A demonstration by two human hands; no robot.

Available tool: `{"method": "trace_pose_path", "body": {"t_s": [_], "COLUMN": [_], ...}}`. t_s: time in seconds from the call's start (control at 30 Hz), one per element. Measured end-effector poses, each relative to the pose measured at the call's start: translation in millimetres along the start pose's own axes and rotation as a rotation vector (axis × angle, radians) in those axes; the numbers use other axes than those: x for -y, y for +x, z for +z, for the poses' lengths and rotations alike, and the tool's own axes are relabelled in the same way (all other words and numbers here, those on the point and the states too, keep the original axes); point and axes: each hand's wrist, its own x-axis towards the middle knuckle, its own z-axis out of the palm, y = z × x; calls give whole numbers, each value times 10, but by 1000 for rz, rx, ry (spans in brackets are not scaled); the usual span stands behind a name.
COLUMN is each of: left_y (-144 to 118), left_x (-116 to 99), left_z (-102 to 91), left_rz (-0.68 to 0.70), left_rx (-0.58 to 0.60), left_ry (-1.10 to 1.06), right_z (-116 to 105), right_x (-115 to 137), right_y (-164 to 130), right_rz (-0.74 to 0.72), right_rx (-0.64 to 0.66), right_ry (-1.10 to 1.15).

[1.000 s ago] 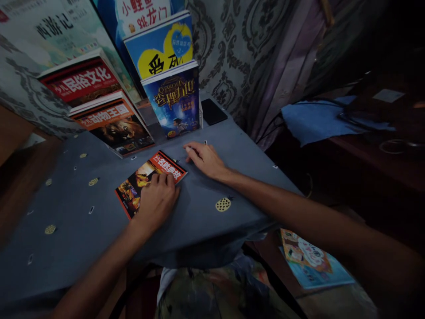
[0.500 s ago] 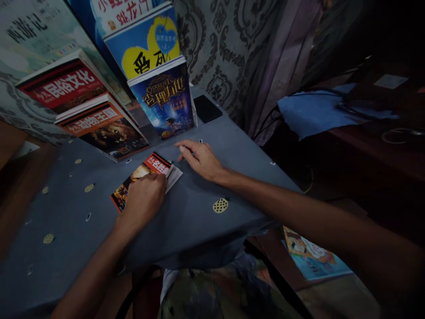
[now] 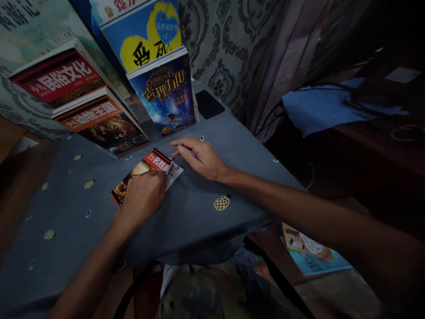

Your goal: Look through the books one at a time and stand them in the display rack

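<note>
A small book [image 3: 145,167] with a red and orange cover and white lettering lies slanted on the grey tablecloth [image 3: 192,212]. Its cover stands a little apart from the pale pages at the right side. My left hand [image 3: 146,188] rests over the lower half of the book, fingers curled down at the cover's right edge; the fingertips are hidden under the hand. My right hand [image 3: 202,159] hovers just right of the book's top corner, thumb and fingers apart, with nothing in it.
Upright behind are a dark blue book [image 3: 166,97], a blue and yellow book [image 3: 146,40], a lion-cover book [image 3: 106,126] and a red book [image 3: 63,77]. A black phone-like slab [image 3: 209,104] lies beside them. A colourful book [image 3: 312,250] rests below the table's right side.
The view has shifted slightly, so the standing books sit a little higher in the picture. My right fingers have moved slightly left toward the book; my left hand stays on it.
</note>
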Motion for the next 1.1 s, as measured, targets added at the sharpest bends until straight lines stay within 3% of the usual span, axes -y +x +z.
{"method": "trace_pose_path", "body": {"t_s": [0.2, 0.43, 0.57, 0.67, 0.77, 0.9, 1.1], "left_y": [-13, -44, -63, -119, -260, -538, -783], "left_x": [-39, -203, -236, -66, 273, 704, 849], "left_z": [35, 116, 208, 293, 422, 653, 838], "left_rz": [-8, 18, 23, 58, 60, -142, -105], "left_rx": [-37, -21, -72, -108, -160, -201, -237], "left_ry": [-17, 47, 46, -62, -208, -312, -431], "right_z": [8, -7, -5, 16, 67, 196, 443], "right_x": [-4, -55, -68, -28, 42, 132, 84], "right_y": [-6, -4, -20, -48, -92, -133, -53], "right_rz": [-62, 11, -25, -42, -20, 21, -39], "right_rx": [20, 274, 365, 384, 364, 342, 466], "right_ry": [-24, -254, -342, -427, -545, -586, -399]}}
